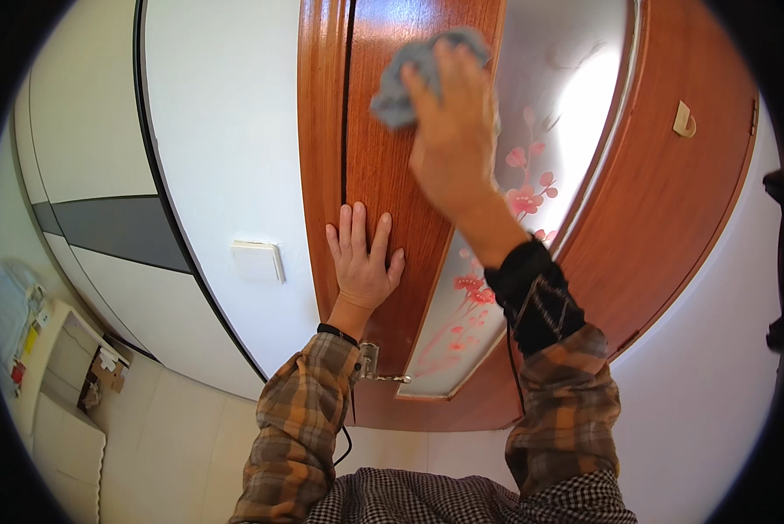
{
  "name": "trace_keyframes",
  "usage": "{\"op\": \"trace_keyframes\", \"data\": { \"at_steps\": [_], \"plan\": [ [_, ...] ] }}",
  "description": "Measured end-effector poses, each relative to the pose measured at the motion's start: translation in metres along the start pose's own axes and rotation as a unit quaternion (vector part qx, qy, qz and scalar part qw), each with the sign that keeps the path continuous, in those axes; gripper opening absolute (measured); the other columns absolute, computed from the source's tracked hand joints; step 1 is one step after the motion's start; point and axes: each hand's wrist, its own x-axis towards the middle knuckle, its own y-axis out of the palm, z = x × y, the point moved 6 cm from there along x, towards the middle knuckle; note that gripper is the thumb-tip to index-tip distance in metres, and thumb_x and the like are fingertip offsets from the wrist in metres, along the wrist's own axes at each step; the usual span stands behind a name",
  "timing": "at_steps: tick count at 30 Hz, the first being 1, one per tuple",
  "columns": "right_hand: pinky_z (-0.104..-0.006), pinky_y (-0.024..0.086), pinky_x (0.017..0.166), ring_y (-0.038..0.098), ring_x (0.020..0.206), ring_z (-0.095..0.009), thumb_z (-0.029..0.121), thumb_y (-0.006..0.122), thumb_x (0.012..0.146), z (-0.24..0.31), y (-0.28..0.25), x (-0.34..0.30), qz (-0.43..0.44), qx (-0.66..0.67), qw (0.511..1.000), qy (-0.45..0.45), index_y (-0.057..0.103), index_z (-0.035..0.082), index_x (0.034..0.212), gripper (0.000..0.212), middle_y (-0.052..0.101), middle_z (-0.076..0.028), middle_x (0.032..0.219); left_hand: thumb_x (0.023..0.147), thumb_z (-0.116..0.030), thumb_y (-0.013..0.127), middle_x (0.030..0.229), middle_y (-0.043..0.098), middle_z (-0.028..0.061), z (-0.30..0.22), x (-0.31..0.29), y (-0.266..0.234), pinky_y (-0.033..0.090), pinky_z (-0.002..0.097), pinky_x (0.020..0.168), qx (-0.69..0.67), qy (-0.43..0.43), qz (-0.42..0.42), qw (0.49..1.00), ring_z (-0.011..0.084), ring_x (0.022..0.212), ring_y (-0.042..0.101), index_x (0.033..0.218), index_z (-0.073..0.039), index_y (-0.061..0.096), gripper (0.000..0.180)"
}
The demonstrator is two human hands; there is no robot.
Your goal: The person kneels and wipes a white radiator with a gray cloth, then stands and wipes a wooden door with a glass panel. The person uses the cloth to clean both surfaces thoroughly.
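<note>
A reddish-brown wooden door (392, 166) with a frosted glass panel (483, 306) stands in front of me; pink blossoms decorate the glass. My right hand (457, 131), raised high and slightly blurred, presses a crumpled grey-blue cloth (405, 87) against the upper wood beside the glass. Its fingers lie over the cloth. Lower down, my left hand (364, 259) rests flat with fingers spread, across the door's edge and its frame (317, 131). Below that hand is a metal door handle (383, 375), partly hidden by my left sleeve.
A white light switch (258, 261) is on the wall left of the frame. Farther left stands a pale cabinet (95, 131) with a grey band, and a cream shelf unit (55, 367) holding items. A small hook (684, 120) is fixed on the wood at right.
</note>
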Motion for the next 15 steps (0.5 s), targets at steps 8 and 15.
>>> {"op": "trace_keyframes", "data": {
  "at_steps": [8,15],
  "plan": [
    [-0.0486,0.043,0.113,0.056,0.132,-0.041,-0.013,0.060,0.079,-0.055,-0.050,-0.045,0.024,0.008,1.000,-0.011,0.070,0.007,0.126,0.052,0.060,-0.021,0.140,0.098,-0.034,0.057,0.162,0.033,0.0280,-0.001,0.001,0.000,0.015,0.0646,0.122,0.006,0.007,0.001,1.000,0.0474,0.152,0.028,0.146,-0.005,0.054,0.056],
    [-0.0553,0.039,0.115,0.049,0.134,-0.051,-0.007,0.059,0.084,-0.127,-0.051,-0.033,-0.003,-0.087,0.995,0.049,0.062,0.016,0.143,0.064,0.049,-0.031,0.148,0.098,-0.035,0.057,0.162,0.034,0.0279,-0.001,0.001,0.000,0.013,0.0631,0.123,0.017,0.005,-0.007,1.000,0.0467,0.152,0.029,0.147,-0.007,0.054,0.056]
  ]
}}
